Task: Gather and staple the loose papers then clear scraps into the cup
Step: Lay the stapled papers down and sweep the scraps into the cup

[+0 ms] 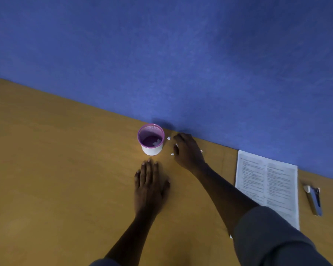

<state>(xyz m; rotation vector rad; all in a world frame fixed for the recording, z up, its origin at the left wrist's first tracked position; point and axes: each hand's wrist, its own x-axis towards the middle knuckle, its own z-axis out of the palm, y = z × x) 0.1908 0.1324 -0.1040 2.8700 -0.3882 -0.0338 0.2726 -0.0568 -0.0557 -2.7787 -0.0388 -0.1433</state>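
Left hand (pixel 150 185) flat on wooden table (pixel 56 169), fingers straight and released, right hand (pixel 186 150) reaching beside purple mesh cup (pixel 151 139), curled fingers pinching white paper scrap (pixel 176 144), loose scraps (pixel 168 138) alongside, printed papers (pixel 267 185) illegible, stapler (pixel 313 200) far right

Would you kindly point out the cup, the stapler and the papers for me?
cup (pixel 151 150), head view, on its white outer wall.
stapler (pixel 314 201), head view, on the middle of its body.
papers (pixel 267 187), head view, on the middle of the top printed sheet.
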